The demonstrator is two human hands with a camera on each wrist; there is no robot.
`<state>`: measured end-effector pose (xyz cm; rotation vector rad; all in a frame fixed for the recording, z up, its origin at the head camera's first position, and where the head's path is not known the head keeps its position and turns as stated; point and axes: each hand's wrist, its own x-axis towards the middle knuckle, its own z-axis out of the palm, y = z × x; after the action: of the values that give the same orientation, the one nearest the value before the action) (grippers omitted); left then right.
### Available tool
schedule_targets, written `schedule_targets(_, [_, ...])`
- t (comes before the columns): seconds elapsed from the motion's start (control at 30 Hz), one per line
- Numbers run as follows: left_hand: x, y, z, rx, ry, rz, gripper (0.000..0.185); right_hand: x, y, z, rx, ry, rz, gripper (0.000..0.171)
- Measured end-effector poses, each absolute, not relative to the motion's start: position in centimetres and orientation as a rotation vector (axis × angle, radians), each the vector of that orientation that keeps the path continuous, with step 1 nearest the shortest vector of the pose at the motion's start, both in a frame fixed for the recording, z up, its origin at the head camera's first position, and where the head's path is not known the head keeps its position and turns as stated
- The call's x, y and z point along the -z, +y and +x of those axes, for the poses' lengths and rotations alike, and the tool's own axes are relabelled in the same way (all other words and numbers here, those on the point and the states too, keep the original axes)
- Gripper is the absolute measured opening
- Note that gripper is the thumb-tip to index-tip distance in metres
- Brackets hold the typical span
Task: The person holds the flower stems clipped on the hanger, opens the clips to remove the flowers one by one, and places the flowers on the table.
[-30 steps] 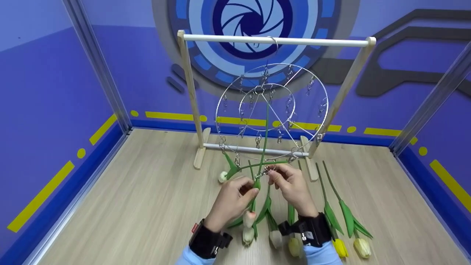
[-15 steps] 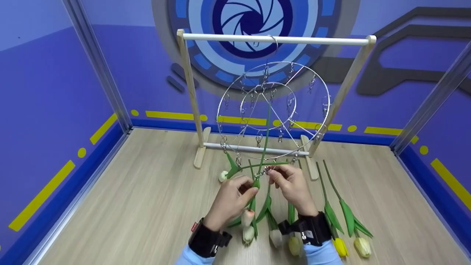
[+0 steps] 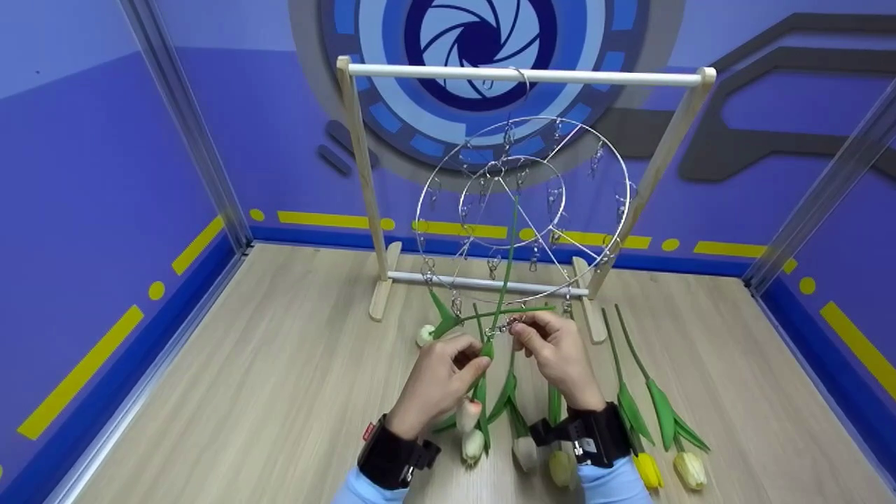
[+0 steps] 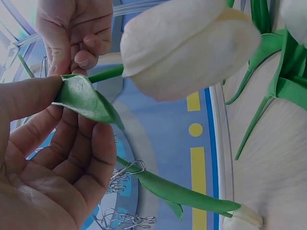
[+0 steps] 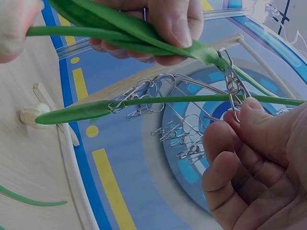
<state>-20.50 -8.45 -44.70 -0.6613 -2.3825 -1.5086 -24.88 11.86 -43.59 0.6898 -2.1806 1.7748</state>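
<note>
My left hand [image 3: 442, 378] pinches a tulip, pale with a pinkish edge, by its green leaf [image 4: 86, 98] and stem, its bloom [image 4: 192, 48] hanging downward. The stem rises past the fingers toward the round metal hanger [image 3: 539, 117]. My right hand [image 3: 556, 353] squeezes the ends of a wire clip [image 5: 233, 86] between thumb and fingers. In the right wrist view the clip's far end sits at the top of the leaf. Another tulip, with a white bloom [image 3: 425, 335], hangs sideways from a clip on the hanger's near left, its stem crossing behind the hands.
The hanger hooks over the white top bar [image 3: 434, 71] of a wooden rack [image 3: 362, 168]. Several tulips lie on the wooden table [image 3: 280, 392] under and right of the hands, including a yellow tulip [image 3: 648, 471] and a cream tulip [image 3: 690, 470]. Purple panels surround the table.
The round hanger has swung slightly to the right, and the held tulip's upper stem leans right with it. Both hands stay almost in place, keeping their grip on the tulip and the clip.
</note>
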Motion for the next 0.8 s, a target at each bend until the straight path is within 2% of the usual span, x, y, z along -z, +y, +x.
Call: schedule_targets(0.8, [44.74,-8.89,-20.60,1.500,-2.399,-0.670,0.006,43.50,11.73,-25.01,-1.841,-2.165,0.596,0.007])
